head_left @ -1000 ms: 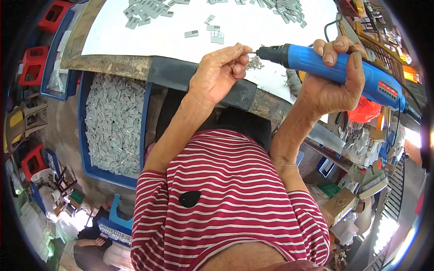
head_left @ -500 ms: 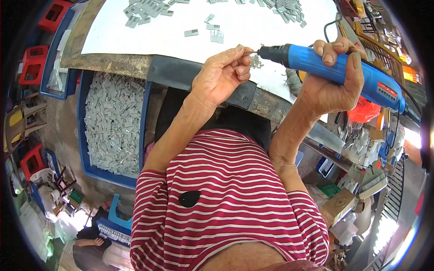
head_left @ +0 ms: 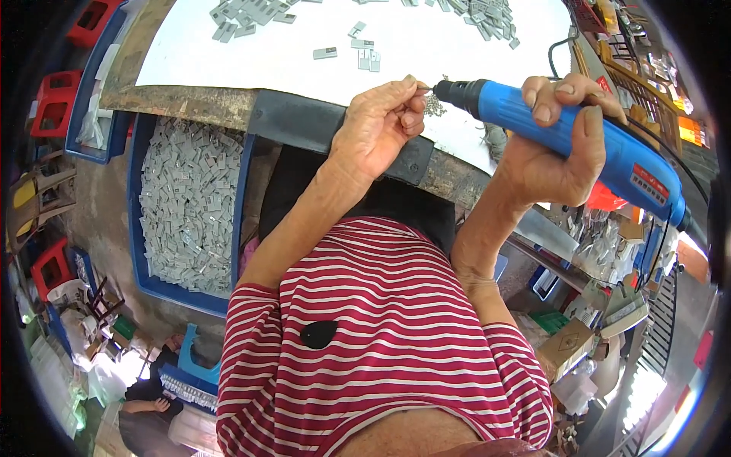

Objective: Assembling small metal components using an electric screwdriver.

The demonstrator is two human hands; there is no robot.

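My right hand [head_left: 560,141] is wrapped round a blue electric screwdriver [head_left: 518,108], its black nose toward the left and its cable at the rear right. Just off that nose, the thumb and fingertip of my left hand [head_left: 381,118] are pinched together at the thin bit tip. Whatever sits between those fingertips is too small to make out. Behind the screwdriver's nose lies a small pile of tiny metal screws [head_left: 435,107] on the white table sheet [head_left: 266,72]. Farther back are a few loose grey rectangular pieces [head_left: 325,53].
Heaps of the same grey pieces [head_left: 255,14] lie along the table's far side. Below the table's left edge stands a blue crate [head_left: 135,228] full of grey pieces. Red stools [head_left: 55,103] line the left; cardboard boxes [head_left: 567,346] and clutter fill the right.
The screwdriver's rear end has dipped, and my right hand has shifted slightly left with it. My left hand stays pinched at the bit, moved a touch to the right.
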